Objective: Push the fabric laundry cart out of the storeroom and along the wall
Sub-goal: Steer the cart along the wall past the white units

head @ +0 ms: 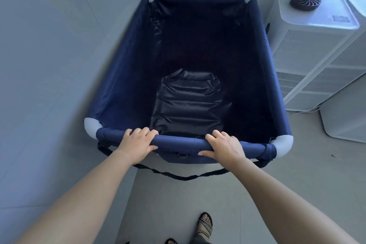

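A navy fabric laundry cart (126, 69) with grey corner caps fills the middle of the view, its far end tucked into a wall corner. Its inside holds only a crumpled dark liner at the bottom. My left hand (136, 142) grips the near top rail left of centre, fingers curled over it. My right hand (225, 147) grips the same rail right of centre. A black strap (184, 176) hangs slack below the rail.
A grey wall (49, 65) runs close along the cart's left side. A white appliance (316, 55) with vent grilles stands right of the cart, a small dark fan (305, 1) on its top. My sandalled feet (204, 226) stand on pale floor tiles.
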